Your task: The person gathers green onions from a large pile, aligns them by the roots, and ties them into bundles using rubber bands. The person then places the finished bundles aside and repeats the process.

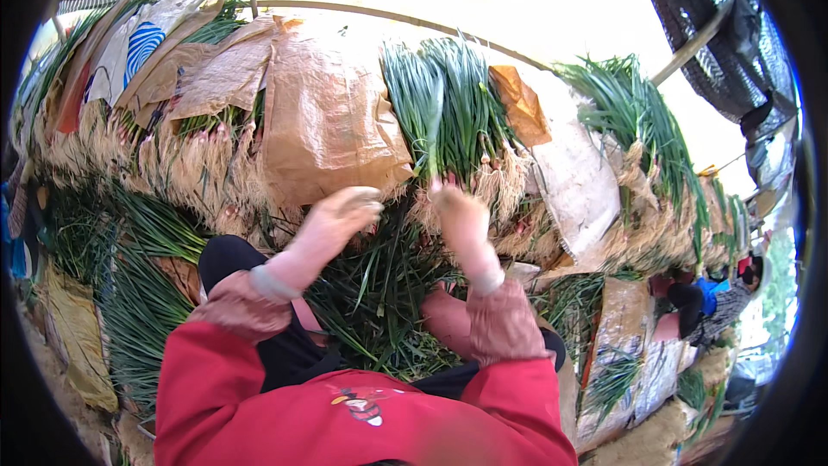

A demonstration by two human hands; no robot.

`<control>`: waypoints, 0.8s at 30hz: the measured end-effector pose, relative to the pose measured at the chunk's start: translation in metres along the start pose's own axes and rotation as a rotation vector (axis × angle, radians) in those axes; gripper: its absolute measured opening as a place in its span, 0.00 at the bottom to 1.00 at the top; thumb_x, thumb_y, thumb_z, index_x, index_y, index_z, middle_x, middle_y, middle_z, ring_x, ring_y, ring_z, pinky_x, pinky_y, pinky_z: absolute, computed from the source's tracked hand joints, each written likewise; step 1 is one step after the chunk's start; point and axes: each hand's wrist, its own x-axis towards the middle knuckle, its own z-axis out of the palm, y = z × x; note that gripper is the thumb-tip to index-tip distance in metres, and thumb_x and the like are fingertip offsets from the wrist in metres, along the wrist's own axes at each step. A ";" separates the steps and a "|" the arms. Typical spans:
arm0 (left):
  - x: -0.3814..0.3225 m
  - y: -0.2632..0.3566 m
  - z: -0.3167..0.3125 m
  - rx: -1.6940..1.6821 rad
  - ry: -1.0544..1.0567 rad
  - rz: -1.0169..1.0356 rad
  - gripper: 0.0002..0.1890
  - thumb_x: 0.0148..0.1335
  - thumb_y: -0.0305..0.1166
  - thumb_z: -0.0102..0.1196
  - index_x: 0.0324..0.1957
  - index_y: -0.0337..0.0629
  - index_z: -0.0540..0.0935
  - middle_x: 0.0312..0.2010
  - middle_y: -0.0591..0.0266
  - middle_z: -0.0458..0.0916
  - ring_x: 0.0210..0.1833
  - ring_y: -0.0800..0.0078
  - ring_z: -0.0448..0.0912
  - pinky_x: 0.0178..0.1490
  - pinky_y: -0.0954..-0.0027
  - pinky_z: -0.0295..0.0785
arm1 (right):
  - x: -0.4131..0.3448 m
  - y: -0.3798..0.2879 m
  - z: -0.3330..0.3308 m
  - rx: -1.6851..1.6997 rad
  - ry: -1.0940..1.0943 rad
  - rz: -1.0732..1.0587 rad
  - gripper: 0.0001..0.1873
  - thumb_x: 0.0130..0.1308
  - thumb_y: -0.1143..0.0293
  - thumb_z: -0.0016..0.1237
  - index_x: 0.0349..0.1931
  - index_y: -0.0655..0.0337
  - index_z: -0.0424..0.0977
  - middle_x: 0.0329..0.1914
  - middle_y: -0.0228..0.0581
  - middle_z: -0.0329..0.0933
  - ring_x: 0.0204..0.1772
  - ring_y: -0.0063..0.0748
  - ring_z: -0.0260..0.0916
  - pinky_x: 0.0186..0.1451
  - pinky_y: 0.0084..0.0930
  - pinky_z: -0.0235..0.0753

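Observation:
My right hand (456, 204) is at the root end of a green onion (435, 123) that stands up from my fingers, partly blurred by motion. Behind it lies a pile of green onions (469, 90), leaves away from me and pale roots towards me. My left hand (346, 210) is to the left, near the lower edge of a tan woven plastic sack (333, 136); it is blurred, and whether it holds anything is unclear. Below and between my hands is a heap of loose green leaves (381, 285).
More rooted onions (207, 175) run left beneath sacks. At the right are a whitish sack (576, 175) and another bunch of onions (647, 123). Onions (145, 317) also lie at my left. A person (711, 310) sits at the far right. Dark netting (718, 58) hangs above.

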 end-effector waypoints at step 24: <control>0.060 -0.052 0.003 -0.494 -0.230 -0.418 0.15 0.70 0.33 0.43 0.46 0.30 0.77 0.08 0.70 0.64 0.07 0.81 0.58 0.17 0.75 0.60 | 0.056 0.111 0.038 0.474 -0.377 0.458 0.17 0.60 0.52 0.53 0.43 0.52 0.77 0.31 0.39 0.80 0.35 0.30 0.79 0.42 0.34 0.77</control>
